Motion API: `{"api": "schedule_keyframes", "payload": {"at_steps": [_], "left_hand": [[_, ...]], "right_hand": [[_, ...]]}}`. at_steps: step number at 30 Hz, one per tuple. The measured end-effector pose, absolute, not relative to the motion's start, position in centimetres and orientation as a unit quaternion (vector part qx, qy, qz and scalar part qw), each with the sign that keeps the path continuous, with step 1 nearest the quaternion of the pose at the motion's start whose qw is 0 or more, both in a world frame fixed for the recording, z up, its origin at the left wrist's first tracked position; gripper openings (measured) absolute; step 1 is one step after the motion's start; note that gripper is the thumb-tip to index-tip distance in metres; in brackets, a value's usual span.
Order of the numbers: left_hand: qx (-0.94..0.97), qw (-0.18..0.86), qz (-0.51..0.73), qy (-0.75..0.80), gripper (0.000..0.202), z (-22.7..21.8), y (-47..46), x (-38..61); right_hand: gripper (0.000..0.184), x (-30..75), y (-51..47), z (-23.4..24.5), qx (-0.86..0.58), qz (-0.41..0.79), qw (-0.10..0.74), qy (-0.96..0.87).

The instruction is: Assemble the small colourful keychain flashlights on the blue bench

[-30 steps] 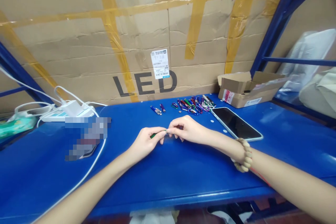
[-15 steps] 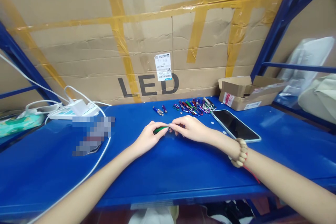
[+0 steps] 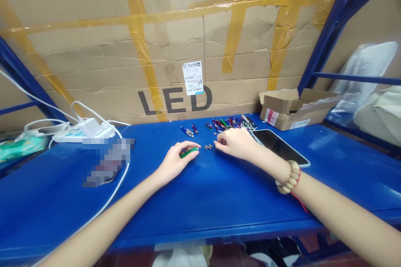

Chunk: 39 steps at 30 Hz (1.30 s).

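My left hand rests on the blue shelf top with its fingers pinched around a small green tube. A few tiny silver pieces lie on the surface between my hands. My right hand is a little to the right of them, fingers curled and fingertips together close to the surface; what they hold, if anything, is too small to make out. Behind it lies a pile of small coloured tubes with carabiner clips.
A dark tablet lies right of my right hand, with an open cardboard box behind it. A power strip with white cables sits at the back left. A large carton marked LED forms the back wall.
My hands have separated: the right one pulled away to the right, and small silver pieces now lie between them. The left hand keeps the green tube, lowered to the surface.
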<state>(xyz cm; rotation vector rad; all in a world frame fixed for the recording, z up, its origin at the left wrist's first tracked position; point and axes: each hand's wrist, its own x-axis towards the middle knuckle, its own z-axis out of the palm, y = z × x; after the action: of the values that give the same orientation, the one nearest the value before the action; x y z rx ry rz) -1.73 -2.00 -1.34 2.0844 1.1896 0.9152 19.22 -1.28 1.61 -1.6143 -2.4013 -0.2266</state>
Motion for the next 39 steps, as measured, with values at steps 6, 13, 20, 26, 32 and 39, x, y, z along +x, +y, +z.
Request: {"api": "schedule_keyframes", "payload": {"at_steps": [6, 13, 20, 26, 32, 39], "left_hand": [[0.769, 0.275, 0.359, 0.451, 0.024, -1.1, -2.2, -1.5], [0.777, 0.266, 0.334, 0.462, 0.023, -0.8, -2.5, -1.2], [0.792, 0.252, 0.344, 0.437, 0.022, -1.5, -2.5, -1.2], [0.792, 0.250, 0.342, 0.439, 0.021, -1.3, -2.7, -1.0], [0.784, 0.252, 0.340, 0.453, 0.021, -1.1, -2.7, -1.0], [0.775, 0.231, 0.366, 0.460, 0.023, -1.4, -2.4, -1.3]], "right_hand": [[0.035, 19.3, -0.9, 0.8, -0.541, -0.094, 0.150, -0.822], [0.023, 18.8, -0.6, -0.4, -0.461, -0.047, 0.201, -0.863], [0.025, 18.8, -0.2, -0.8, -0.443, -0.027, 0.236, -0.865], [0.017, 18.8, -0.1, -0.9, -0.449, -0.009, 0.227, -0.864], [0.014, 18.8, -0.2, -0.7, -0.437, 0.020, 0.268, -0.858], [0.015, 17.6, -1.3, 0.3, -0.339, 0.201, 0.413, -0.821]]}}
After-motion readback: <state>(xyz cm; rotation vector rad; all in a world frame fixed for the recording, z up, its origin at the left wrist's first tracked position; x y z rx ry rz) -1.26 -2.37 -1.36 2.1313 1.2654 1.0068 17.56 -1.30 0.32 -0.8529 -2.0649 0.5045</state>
